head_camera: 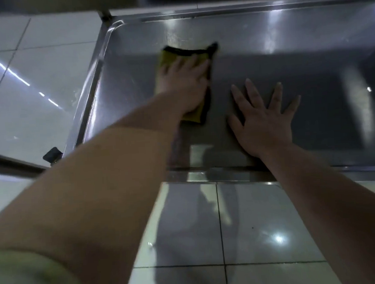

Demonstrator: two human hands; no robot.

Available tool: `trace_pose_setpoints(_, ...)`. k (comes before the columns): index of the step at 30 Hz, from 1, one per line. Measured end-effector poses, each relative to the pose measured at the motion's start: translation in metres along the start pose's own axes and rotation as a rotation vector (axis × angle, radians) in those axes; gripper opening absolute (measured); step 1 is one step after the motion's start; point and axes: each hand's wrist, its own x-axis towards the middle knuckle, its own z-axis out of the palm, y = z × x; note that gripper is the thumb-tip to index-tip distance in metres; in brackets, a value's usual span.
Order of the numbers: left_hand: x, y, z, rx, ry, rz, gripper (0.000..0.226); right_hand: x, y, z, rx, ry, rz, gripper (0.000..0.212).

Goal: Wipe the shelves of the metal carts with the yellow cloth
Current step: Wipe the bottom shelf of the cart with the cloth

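The left hand (184, 84) lies palm down on the cloth (167, 58), fingers stretched forward and pressed flat on it rather than curled round it. The hand is somewhat blurred, so the thumb cannot be made out. The cloth is yellow with a dark edge. It is spread directly under this hand, and it shows beyond the fingertips on the far side, along the hand's right edge, and again below the wrist on the near side. It rests flat on the shelf (286, 46), in the left half, a little away from the left rim.

The right hand (263, 123) is just beside the cloth on its right, apart from it. It holds nothing. Its palm is flat on the bare metal, with all five fingers spread wide and pointing away from the person. Its wrist crosses the shelf's near rim.

The shelf is a shallow steel tray with a raised lip and rounded corners, and it reflects streaks of light. A metal post (106, 14) rises at its far left corner. A small black part (53, 154) sticks out by the near left corner; what it is cannot be told. Glossy pale floor (265, 225) tiles lie under and around the cart. A greenish sleeve (25, 281) shows at the lower left.
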Motion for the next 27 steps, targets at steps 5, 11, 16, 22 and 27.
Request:
trace_pose_setpoints(5,-0.004,0.072,0.007,-0.052,-0.06,0.19,0.05,-0.002,0.005,-0.003,0.014,-0.023,0.007,0.074)
trace_pose_setpoints(11,-0.021,-0.053,0.0,-0.064,0.032,-0.083,0.054,0.0,0.006,-0.001,0.039,-0.018,0.013,0.071)
trace_pose_setpoints(16,-0.066,-0.146,-0.009,-0.01,0.031,-0.264,0.06,0.001,0.004,0.001,0.026,-0.011,0.022,0.073)
trace_pose_setpoints(22,-0.156,-0.127,-0.005,0.014,-0.038,-0.169,0.057,-0.001,0.006,0.002,0.025,-0.014,0.024,0.075)
trace_pose_setpoints(27,-0.196,-0.082,-0.006,0.055,-0.112,0.045,0.063,-0.003,0.005,0.004,0.009,-0.009,0.017,0.073)
